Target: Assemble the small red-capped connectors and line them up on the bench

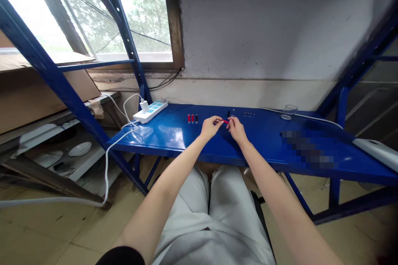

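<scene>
Both my hands meet over the middle of a blue metal shelf [174,132]. My left hand [210,126] pinches a small red piece [225,121] between thumb and fingers. My right hand [235,127] has its fingers closed at the other end of that piece, touching it. Just left of my hands stand three small upright pieces, two red and one black [192,118]. A small black piece [229,113] lies behind my hands, and a row of tiny dark parts [249,114] sits further right.
A white power strip [150,111] with a plugged charger and white cable lies at the shelf's back left. A clear glass [289,112] stands back right, with a white cable [317,118] running past it. Blue rack posts [52,75] flank the shelf. A white flat object [377,152] lies far right.
</scene>
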Demonstrator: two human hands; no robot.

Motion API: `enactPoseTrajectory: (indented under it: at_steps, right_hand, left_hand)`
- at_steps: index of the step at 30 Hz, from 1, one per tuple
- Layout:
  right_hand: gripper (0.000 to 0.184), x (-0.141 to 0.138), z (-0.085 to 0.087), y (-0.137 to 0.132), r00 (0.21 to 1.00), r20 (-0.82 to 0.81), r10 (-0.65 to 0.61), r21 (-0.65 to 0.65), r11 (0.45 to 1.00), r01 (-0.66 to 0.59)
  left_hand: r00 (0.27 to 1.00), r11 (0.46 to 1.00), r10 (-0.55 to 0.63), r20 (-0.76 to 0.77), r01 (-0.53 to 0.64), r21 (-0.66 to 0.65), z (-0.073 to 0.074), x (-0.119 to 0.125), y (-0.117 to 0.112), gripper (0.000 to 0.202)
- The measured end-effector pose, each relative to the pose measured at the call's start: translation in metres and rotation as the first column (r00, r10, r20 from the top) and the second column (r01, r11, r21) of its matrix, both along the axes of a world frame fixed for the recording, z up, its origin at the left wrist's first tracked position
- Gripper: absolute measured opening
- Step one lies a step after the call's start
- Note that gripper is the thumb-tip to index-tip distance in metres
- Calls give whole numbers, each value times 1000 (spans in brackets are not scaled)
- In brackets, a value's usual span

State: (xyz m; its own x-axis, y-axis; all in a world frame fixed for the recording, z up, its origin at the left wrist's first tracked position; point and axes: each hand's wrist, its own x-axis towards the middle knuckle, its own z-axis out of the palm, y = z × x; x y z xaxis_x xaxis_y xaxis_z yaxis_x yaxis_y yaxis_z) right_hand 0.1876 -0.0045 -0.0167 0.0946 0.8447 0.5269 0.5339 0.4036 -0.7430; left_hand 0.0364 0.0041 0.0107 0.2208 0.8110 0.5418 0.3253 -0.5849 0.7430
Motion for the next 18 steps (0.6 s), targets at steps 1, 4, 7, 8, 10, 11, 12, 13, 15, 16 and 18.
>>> enactPoseTrajectory:
  at_steps: [1,4,7,8,10,11,12,13,15,16,18]
  right_hand:
    - [38,0,0,-1,1000,3,2,0,1000,-2]
    - [42,-1,2,-2,1000,1,11,11,1000,-11]
    - [45,-2,3,-4,1000,9,13,0,1000,-13]
    - [46,-2,3,-5,1000,16,13,-10,1000,-13]
    - [47,-2,4,-5,999,33,19,-30,999,-18]
    - [47,-2,4,-5,999,39,21,-39,999,-20]
    - [46,-2,4,-5,999,43,22,-46,999,-20]
    - [45,-2,4,-5,999,47,21,-53,998,-19]
    - [42,-2,4,-4,999,50,16,-62,998,-13]
    - [41,-2,4,-4,999,49,12,-63,998,-9]
    - [39,-2,3,-3,999,47,10,-65,998,-7]
  left_hand:
    - [996,999,-7,-92,11,41,9,-1,3,15]
    - [921,984,19,-390,51,168,42,-5,13,11]
    - [816,975,140,-561,-16,220,75,-15,25,10]
    - [779,974,173,-603,-43,224,83,-20,30,10]
    - [692,972,212,-690,-79,219,94,-30,39,8]
    - [645,973,219,-732,-88,213,95,-35,43,6]
    - [606,972,229,-762,-98,215,95,-40,47,6]
    - [573,970,241,-783,-112,217,93,-45,50,5]
    - [530,967,255,-809,-142,212,85,-52,55,6]
    - [520,967,255,-815,-155,204,81,-55,56,6]
    - [516,966,255,-818,-178,189,73,-59,57,7]
